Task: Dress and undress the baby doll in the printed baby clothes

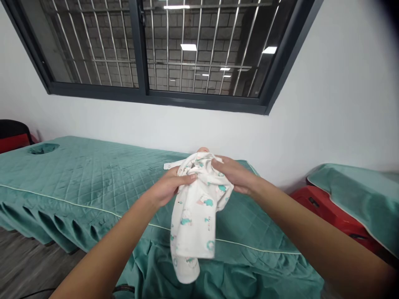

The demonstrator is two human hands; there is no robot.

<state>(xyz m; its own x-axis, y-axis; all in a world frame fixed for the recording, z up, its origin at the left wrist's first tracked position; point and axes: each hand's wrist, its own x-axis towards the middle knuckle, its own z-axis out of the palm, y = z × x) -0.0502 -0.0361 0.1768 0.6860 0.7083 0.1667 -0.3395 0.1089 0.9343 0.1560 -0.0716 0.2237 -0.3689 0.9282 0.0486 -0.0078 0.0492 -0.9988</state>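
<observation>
Nearest to us, the loose lower part of a white printed garment point(196, 216) hangs down below both of our hands, over the front edge of the bed. The print has small green and pinkish figures. Our left hand point(167, 187) is partly closed and pinches the cloth at its left side, with the thumb lying on top. Our right hand point(234, 173) is also partly closed and grips the upper right part of the same garment; its thumb lies over the bunched folds, and some of its fingers we cannot see. So the garment is between the two hands and is gathered there.

Just beyond the left hand, a narrow white strip point(171, 165) sticks out to the left. Beyond the gathered cloth, between the hands, a small peach-coloured rounded thing point(203, 149) shows, but too little of it to tell what it is.

Under and around the hands extends the bed point(93, 166) with its green quilted cover. Far to the left of the left hand, it has a round hole point(43, 148). To the right of the right hand we see a red object point(330, 207), partly under a green cloth point(368, 199). Farthest, beyond both hands, are the white wall point(336, 104) and a dark-framed window point(142, 50) with metal bars point(167, 41).
</observation>
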